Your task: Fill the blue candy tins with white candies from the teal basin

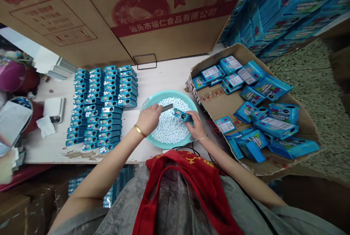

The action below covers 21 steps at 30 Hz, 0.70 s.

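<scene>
A light-green basin (153, 144) full of small white candies (169, 128) stands on the table before me. Over its left side my left hand (150, 119) is closed on a dark, flat scoop-like tool (167, 107), whose exact kind I cannot make out. My right hand (197, 127) grips a small blue candy box (182, 115) above the basin's right part. The box lies tilted, one end toward the tool's tip. Whether tool and box touch is hard to tell.
Rows of blue boxes (111, 122) stand at left, beside a white scale (54, 108). An open carton (212, 109) with loose blue boxes (276, 127) is at right. Large cardboard cartons (169, 42) wall the back; a thin wire frame (146, 62) lies before them. Blue packs (273, 12) are stacked back right.
</scene>
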### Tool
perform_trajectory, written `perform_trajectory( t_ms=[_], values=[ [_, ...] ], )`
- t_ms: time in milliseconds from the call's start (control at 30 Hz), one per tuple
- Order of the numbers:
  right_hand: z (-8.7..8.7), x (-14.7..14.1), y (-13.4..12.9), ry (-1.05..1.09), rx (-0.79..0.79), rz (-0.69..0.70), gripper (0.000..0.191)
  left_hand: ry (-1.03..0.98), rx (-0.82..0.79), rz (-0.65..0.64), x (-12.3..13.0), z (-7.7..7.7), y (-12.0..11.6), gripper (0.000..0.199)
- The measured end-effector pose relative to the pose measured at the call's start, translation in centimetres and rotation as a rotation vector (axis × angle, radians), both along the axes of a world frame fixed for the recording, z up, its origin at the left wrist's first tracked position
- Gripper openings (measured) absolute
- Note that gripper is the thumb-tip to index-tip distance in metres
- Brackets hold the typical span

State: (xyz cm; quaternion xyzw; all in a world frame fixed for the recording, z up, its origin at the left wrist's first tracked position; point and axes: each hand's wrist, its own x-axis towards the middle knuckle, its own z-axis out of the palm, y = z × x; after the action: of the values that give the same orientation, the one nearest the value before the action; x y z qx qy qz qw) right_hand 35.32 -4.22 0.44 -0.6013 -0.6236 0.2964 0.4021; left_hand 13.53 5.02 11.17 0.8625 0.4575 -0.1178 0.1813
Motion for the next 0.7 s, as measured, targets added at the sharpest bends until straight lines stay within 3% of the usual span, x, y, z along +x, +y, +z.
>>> perform_trajectory(
  t_ms=[100,167,267,367,500,600,700],
  values=[
    [0.4,0.7,0.3,-0.014,-0.024,-0.059,0.03,0.022,-0.053,0.064,-1.3,-6.6,0.5,0.037],
    [0.7,1.0,0.5,-0.02,-0.029,-0.085,0.029,-0.016,-0.113,0.045,-1.1,-10.3,-0.4,0.036],
    [0.8,1.2,0.7,-0.027,-0.026,-0.119,0.029,-0.122,-0.209,0.004,0.2,-13.5,-3.0,0.038],
    [0.7,1.3,0.8,-0.012,-0.04,-0.142,0.03,-0.24,-0.315,-0.016,1.3,-14.3,-5.6,0.044],
    [0.6,1.5,0.9,0.041,-0.062,-0.154,0.033,-0.456,-0.502,0.005,1.1,-14.0,-6.8,0.049],
    [0.6,1.7,0.9,0.053,-0.071,-0.159,0.035,-0.593,-0.599,0.039,-0.1,-12.6,-6.1,0.042],
    [0.5,1.8,1.0,0.026,-0.067,-0.145,0.033,-0.683,-0.584,0.036,-1.7,-9.6,-4.6,0.035]
  ],
)
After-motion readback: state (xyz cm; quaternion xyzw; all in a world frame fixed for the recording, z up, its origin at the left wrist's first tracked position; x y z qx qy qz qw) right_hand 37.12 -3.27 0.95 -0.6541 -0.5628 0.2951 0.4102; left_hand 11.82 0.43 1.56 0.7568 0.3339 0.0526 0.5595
